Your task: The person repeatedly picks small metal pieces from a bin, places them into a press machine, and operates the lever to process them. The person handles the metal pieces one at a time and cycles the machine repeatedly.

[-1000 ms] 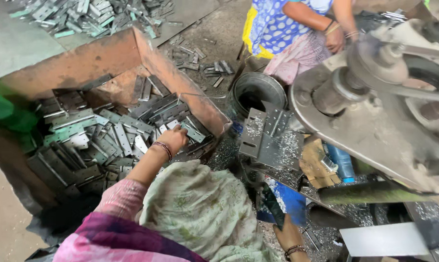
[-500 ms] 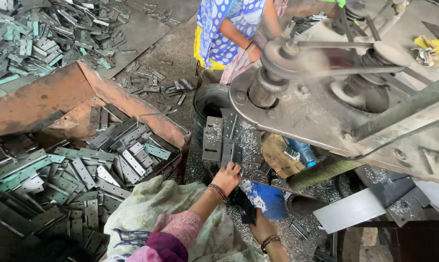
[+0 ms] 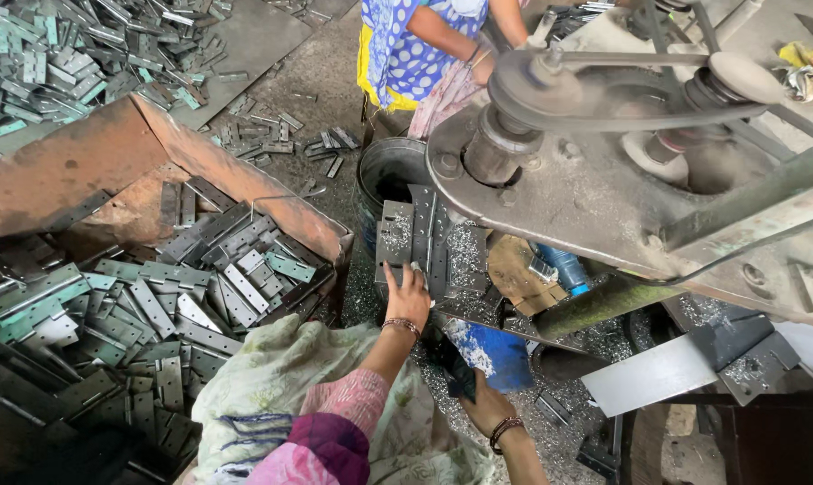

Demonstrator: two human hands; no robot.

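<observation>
Nearest, the right hand [image 3: 489, 409] sits low beside a blue drum [image 3: 487, 352], fingers curled around a dark flat piece [image 3: 457, 373]; whether the grip is tight cannot be told, since the fingertips are hidden.

Just ahead, the left hand [image 3: 407, 295] reaches forward with fingers spread, fingertips laid on a stack of hinge plates [image 3: 413, 235] standing on the press bed. It is touching, not pinching. These plates look like thin stamped steel: stiff, light singly but heavy in a stack, with sharp edges and a dusting of metal chips that would likely make them slippery. The long flat edges, away from the punched holes, seem the safest place to grip.

Left of that hand lies a rusty bin [image 3: 83, 166] filled with more hinges [image 3: 146, 305], grey and pale green, piled loosely. A light cloth [image 3: 281, 377] covers the person's lap between the bin and the hands.

Beyond the left hand stands a dark bucket [image 3: 384, 175]. Right of both hands looms the press arm [image 3: 604, 193] with its pulley [image 3: 527, 85] and belt. Farther off, another person [image 3: 420, 45] in a blue dotted garment works, and loose hinges litter the floor [image 3: 272, 90] beyond the bin.
</observation>
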